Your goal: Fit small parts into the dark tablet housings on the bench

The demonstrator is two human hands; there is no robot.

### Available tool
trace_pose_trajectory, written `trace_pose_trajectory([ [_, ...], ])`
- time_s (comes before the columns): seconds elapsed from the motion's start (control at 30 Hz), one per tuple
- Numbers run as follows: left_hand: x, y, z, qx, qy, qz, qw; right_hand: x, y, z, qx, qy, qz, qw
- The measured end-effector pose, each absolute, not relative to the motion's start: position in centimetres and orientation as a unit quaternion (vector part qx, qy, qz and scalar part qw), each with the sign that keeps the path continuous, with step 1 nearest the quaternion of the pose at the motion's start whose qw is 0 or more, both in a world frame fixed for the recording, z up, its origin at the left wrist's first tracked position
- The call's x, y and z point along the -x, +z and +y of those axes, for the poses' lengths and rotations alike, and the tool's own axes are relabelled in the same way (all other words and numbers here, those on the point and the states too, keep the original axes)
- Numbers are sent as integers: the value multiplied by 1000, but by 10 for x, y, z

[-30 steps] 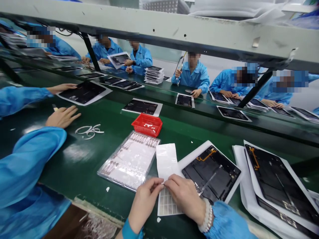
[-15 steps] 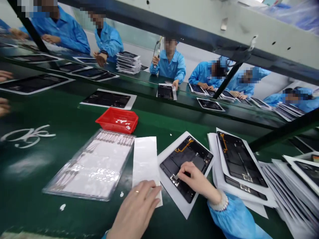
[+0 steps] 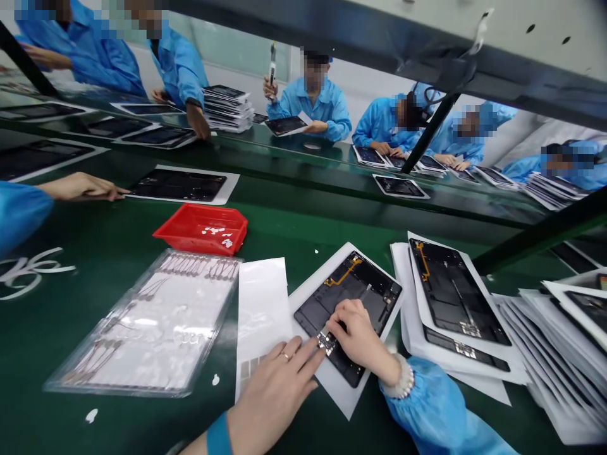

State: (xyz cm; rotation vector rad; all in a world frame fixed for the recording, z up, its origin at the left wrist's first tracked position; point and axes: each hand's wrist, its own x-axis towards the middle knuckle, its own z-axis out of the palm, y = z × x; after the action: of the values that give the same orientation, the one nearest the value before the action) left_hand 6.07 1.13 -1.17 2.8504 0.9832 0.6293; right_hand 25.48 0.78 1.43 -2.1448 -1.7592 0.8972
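A black tablet back housing (image 3: 353,316) with an orange flex cable lies tilted on a white paper sheet (image 3: 339,398). My right hand (image 3: 353,332) pinches a small grey piece (image 3: 325,330), partly hidden by the fingers, at the silvery circuit board (image 3: 326,342) on the housing's lower edge. My left hand (image 3: 279,388) has its fingers stretched out, fingertips at the housing's edge beside that board. Under and beside my left hand lies a white backing strip (image 3: 262,297) with grey rectangular stickers near its lower end.
Left of the strip lies a clear tray (image 3: 165,322) of small wired parts, with a red bin (image 3: 203,229) behind it. Housings on paper (image 3: 459,297) are stacked right, beside a metal post (image 3: 431,133). A co-worker's hand (image 3: 90,187) touches another housing (image 3: 180,184). Co-workers sit opposite.
My left hand has moved from the white strip rightward to the housing's edge. My right hand stays pinched at the board. A co-worker's arm has reached in from the left; another lifts a housing.
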Motion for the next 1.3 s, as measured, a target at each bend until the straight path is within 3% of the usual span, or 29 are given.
trace_pose_trajectory([
  [0.9, -66, -9, 21, -934, 219, 282, -4, -250, 19, 9, 740, 295, -598, 86],
  [1.1, -64, -6, 20, -936, 228, 265, -32, -263, 17, 7, 722, 263, -620, 160],
  [1.3, -76, -6, 46, -946, 210, 210, 133, -282, 10, 6, 706, 288, -607, 222],
])
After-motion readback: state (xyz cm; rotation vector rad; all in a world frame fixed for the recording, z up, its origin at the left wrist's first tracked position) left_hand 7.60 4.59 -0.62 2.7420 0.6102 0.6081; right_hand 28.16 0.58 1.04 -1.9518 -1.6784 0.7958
